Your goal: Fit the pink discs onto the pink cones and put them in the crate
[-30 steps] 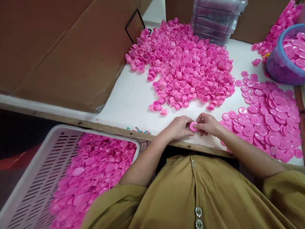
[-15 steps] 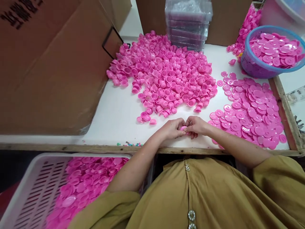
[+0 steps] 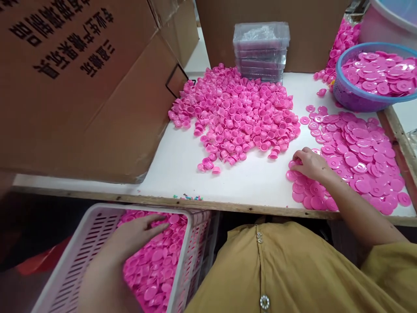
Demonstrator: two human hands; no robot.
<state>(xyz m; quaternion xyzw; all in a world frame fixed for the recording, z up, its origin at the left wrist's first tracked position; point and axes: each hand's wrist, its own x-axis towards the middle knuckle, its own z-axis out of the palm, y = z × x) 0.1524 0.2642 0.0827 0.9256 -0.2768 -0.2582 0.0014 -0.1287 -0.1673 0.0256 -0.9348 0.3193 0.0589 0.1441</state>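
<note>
My left hand (image 3: 143, 232) is over the white plastic basket (image 3: 185, 261), its fingers stretched out and apart with nothing in them. Below it lie pink toy saucers and cups (image 3: 153, 265) filling the basket. On the table, my right hand (image 3: 309, 164) reaches the left edge of a spread of pink toy saucers (image 3: 361, 163). Its thumb and fingers are bent around one saucer (image 3: 295, 164), partly covered by the hand. A heap of small pink toy cups (image 3: 244, 115) lies to the left of that hand, apart from it.
A large cardboard box (image 3: 81, 108) takes up the table's left side. Stacked clear plastic boxes (image 3: 260, 52) stand behind the cups. At the right back is a blue basket (image 3: 345, 93) of saucers. A wooden strip (image 3: 228, 205) edges the table (image 3: 169, 174).
My hands, together over a pink piece at the table's front, have parted. The left has moved down to the basket and opened; the right has moved right to the saucers. The view has shifted.
</note>
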